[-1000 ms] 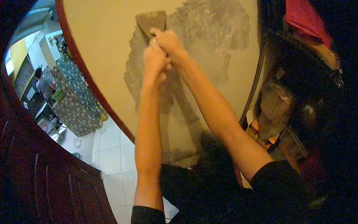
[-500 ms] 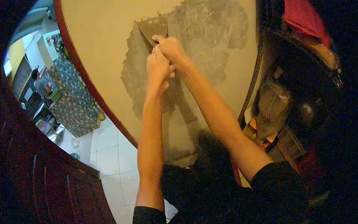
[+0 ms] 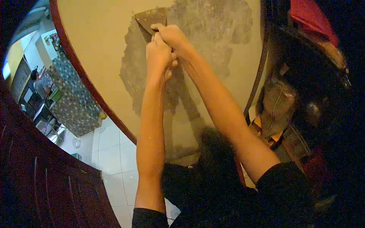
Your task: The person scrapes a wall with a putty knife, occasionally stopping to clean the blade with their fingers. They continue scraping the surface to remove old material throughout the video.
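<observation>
A wide-bladed scraper lies against a cream wall, its blade at the upper left edge of a rough grey bare patch. Wrapped around its handle are both my hands, pressed together. My right hand is closed nearest the blade, with a finger stretched along it. Just below, my left hand is closed too. The handle itself is mostly hidden by my fingers. Both arms reach up and away from me, and their shadows fall on the wall.
Dark red trim edges the wall on the left, beside a dark panelled door. Bags and a red cloth hang at the right. Beyond the opening, a person stands near a tiled counter.
My hands and the scraper have moved a little up and to the left, along the patch's upper edge. In the background, the person's arm is now raised.
</observation>
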Motion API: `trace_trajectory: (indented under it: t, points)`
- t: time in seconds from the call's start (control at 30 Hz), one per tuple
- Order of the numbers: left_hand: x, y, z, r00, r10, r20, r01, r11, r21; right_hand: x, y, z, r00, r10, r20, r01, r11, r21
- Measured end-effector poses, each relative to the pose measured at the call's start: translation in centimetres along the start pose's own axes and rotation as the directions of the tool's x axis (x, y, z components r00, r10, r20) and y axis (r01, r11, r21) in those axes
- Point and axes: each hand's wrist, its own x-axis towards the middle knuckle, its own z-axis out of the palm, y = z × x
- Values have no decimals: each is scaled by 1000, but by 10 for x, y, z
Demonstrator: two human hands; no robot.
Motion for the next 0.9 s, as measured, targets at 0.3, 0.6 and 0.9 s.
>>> trace_trajectory:
  t: [0.3, 0.6, 0.9]
  points:
    - [-13, -16, -1, 1000, 15, 4, -15, 999, 44, -5, 18, -7, 999, -27, -19, 26, 998, -53]
    - [-11, 22, -3, 994, 105, 27, -105, 994, -16, -27, -41, 5, 999, -50, -12, 50, 998, -27]
    - [-31, -6, -23, 996, -84, 14, 84, 996, 0, -43, -12, 13, 999, 24, -46, -27, 997, -69]
